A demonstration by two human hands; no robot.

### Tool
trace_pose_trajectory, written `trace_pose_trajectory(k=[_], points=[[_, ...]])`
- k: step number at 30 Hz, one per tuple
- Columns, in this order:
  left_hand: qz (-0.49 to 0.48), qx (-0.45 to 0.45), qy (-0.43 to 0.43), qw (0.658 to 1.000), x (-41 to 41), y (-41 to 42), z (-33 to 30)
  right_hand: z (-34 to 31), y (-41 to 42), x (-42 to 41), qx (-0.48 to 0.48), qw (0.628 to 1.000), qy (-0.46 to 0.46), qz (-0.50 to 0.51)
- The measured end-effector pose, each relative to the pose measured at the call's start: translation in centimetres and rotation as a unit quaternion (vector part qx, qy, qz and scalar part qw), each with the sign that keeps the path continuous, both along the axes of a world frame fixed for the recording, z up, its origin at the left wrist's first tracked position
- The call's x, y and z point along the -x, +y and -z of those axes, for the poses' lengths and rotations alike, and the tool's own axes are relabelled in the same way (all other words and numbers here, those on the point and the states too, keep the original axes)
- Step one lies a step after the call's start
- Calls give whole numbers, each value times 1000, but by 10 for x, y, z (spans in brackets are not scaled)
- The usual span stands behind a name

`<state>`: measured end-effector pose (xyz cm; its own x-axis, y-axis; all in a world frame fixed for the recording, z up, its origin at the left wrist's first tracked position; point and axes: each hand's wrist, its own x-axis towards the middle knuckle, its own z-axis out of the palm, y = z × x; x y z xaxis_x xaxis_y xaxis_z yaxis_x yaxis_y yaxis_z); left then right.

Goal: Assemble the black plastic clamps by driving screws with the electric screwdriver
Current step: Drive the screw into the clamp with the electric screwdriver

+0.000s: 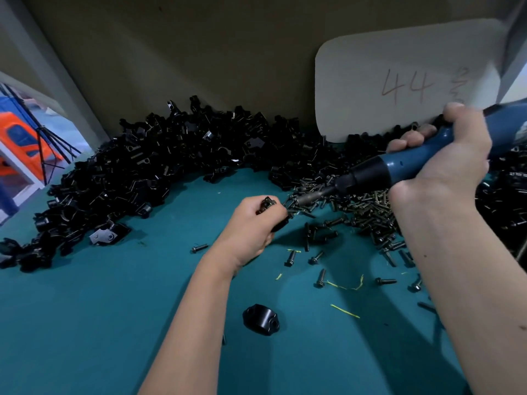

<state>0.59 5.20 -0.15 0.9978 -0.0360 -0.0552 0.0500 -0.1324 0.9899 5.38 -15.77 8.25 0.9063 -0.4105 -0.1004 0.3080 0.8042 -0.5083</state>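
Observation:
My left hand (251, 226) grips a black plastic clamp (269, 205) just above the teal table, at the middle of the view. My right hand (445, 155) holds the blue electric screwdriver (399, 166) slanted down to the left. Its dark bit (310, 198) ends right beside the held clamp, over the edge of a heap of dark screws (368, 206). Whether the bit touches a screw is hidden. One black clamp (261, 319) lies alone on the table near me.
A big pile of black clamp parts (159, 166) curves along the back and left of the teal table (85, 323). Loose screws (320, 276) and yellow wire scraps lie at right centre. A white card (399, 81) marked 44 leans against the brown back wall.

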Motion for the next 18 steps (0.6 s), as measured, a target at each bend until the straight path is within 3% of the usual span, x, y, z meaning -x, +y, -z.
trace_pose_trajectory(k=[6, 18], points=[[11, -33, -22, 999, 2, -2, -1, 3, 11, 3, 80, 996, -8, 43], [44, -36, -14, 998, 4, -4, -2, 3, 18, 6, 144, 988, -28, 40]])
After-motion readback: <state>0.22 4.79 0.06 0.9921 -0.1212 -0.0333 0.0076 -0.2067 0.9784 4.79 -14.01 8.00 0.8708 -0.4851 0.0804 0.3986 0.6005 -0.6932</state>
